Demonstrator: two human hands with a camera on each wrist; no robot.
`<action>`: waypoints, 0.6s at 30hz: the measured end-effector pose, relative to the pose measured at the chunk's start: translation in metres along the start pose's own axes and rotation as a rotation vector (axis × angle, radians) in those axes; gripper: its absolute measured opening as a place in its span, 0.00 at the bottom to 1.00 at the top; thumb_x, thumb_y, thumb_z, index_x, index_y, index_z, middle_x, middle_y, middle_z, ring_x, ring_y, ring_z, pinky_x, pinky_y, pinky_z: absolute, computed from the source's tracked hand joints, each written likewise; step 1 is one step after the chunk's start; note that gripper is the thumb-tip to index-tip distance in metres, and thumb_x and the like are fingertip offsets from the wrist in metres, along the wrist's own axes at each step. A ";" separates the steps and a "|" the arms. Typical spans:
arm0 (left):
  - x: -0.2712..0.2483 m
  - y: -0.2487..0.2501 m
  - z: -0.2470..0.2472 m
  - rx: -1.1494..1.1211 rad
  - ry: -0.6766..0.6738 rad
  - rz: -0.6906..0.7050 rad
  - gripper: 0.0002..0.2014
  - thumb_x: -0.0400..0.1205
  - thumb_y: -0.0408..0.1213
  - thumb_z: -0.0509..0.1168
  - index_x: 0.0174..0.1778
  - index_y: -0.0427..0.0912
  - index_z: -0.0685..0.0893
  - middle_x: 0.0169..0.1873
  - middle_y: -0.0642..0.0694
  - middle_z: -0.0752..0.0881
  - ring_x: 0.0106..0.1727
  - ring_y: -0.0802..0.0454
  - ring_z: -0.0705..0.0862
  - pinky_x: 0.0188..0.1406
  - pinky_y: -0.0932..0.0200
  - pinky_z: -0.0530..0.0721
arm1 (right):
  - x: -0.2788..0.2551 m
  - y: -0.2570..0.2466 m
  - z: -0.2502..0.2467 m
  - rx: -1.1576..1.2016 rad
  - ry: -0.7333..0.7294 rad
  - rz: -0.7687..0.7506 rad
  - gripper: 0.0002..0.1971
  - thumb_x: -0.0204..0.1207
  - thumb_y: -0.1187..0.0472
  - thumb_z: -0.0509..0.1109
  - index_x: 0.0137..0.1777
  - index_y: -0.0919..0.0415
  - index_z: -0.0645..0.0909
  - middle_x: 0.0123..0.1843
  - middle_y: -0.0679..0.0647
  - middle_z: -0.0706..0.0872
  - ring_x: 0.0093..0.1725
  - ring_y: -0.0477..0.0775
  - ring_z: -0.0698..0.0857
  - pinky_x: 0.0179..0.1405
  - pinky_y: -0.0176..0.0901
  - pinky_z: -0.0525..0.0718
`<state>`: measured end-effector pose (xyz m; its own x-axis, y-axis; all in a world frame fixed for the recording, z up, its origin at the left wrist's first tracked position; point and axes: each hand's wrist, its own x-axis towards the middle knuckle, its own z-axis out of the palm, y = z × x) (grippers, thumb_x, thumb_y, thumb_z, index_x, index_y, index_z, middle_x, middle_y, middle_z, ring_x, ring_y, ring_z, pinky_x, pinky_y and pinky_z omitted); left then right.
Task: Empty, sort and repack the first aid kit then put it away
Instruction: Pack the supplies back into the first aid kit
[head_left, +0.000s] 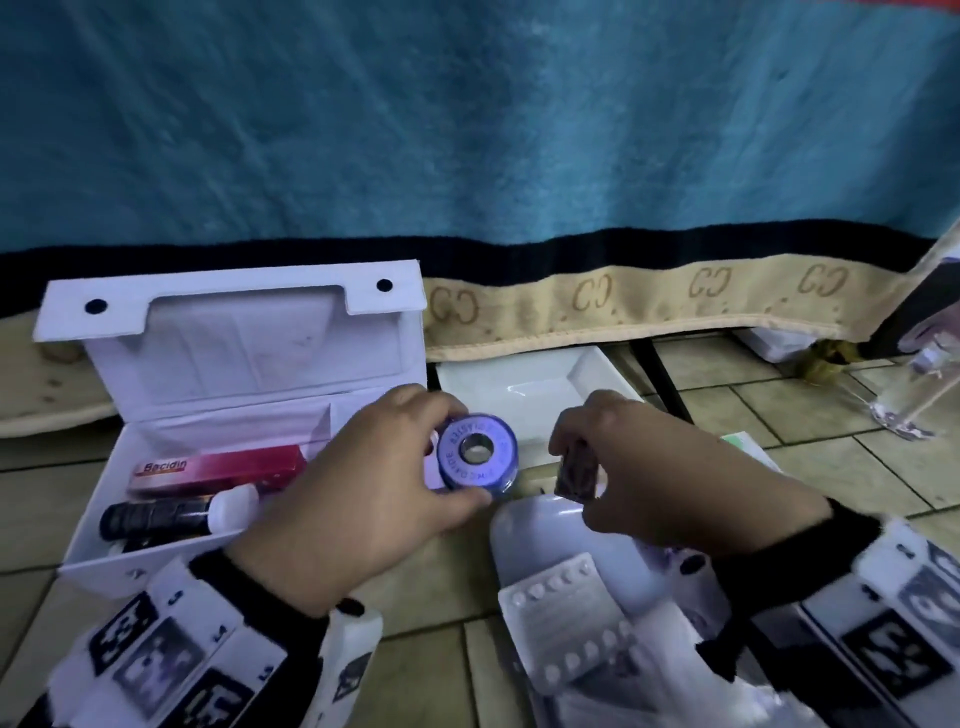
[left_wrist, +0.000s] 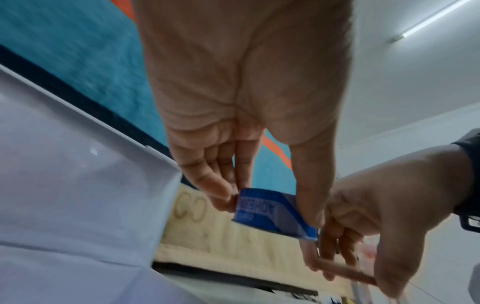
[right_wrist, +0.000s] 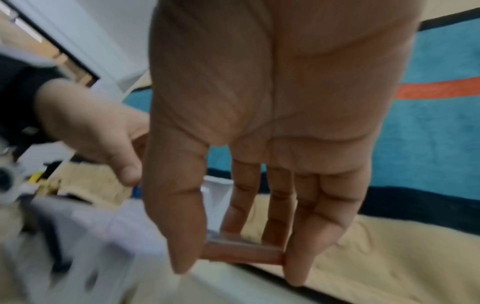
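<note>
The white first aid box (head_left: 156, 540) sits open on the tiled floor at left, lid up. Inside lie a pink Bacidin carton (head_left: 218, 470) and a dark tube with a white cap (head_left: 171, 514). My left hand (head_left: 374, 488) pinches a blue roll of adhesive tape (head_left: 477, 451) just right of the box; the same blue roll (left_wrist: 272, 214) sits between thumb and fingers in the left wrist view. My right hand (head_left: 660, 473) pinches a small dark flat packet (head_left: 575, 472) by its edges, shown as a thin pinkish packet (right_wrist: 241, 252) in the right wrist view.
A white tray (head_left: 540, 395) lies behind the hands. Another white tray (head_left: 597, 535) below my right hand holds blister packs of pills (head_left: 561, 618). A teal blanket with a beige border (head_left: 675, 306) hangs at the back. A clear glass stand (head_left: 914, 395) is at right.
</note>
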<state>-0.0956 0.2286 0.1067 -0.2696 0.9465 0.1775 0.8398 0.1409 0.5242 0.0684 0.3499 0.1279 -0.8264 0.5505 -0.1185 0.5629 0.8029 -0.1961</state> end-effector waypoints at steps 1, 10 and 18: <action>-0.006 -0.006 -0.009 -0.007 0.045 -0.031 0.21 0.65 0.51 0.76 0.51 0.60 0.78 0.41 0.63 0.75 0.45 0.76 0.74 0.45 0.80 0.70 | 0.004 -0.009 -0.005 0.083 0.004 -0.031 0.20 0.64 0.62 0.71 0.56 0.44 0.78 0.51 0.45 0.80 0.54 0.46 0.82 0.52 0.40 0.82; -0.045 -0.085 -0.051 0.282 0.080 -0.370 0.25 0.61 0.63 0.67 0.48 0.51 0.83 0.45 0.51 0.82 0.49 0.48 0.81 0.52 0.50 0.80 | 0.062 -0.095 0.014 0.543 0.090 -0.137 0.19 0.69 0.70 0.71 0.56 0.50 0.83 0.37 0.40 0.80 0.46 0.33 0.76 0.42 0.16 0.73; -0.037 -0.104 -0.039 0.352 -0.132 -0.397 0.24 0.72 0.59 0.69 0.62 0.55 0.80 0.56 0.52 0.80 0.64 0.50 0.75 0.62 0.51 0.73 | 0.075 -0.110 0.025 0.589 0.152 -0.122 0.17 0.71 0.65 0.73 0.59 0.50 0.83 0.46 0.40 0.81 0.43 0.19 0.74 0.44 0.11 0.71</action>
<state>-0.1912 0.1677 0.0779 -0.5557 0.8259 -0.0956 0.7986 0.5622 0.2148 -0.0558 0.2970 0.1167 -0.8491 0.5235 0.0702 0.3267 0.6249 -0.7090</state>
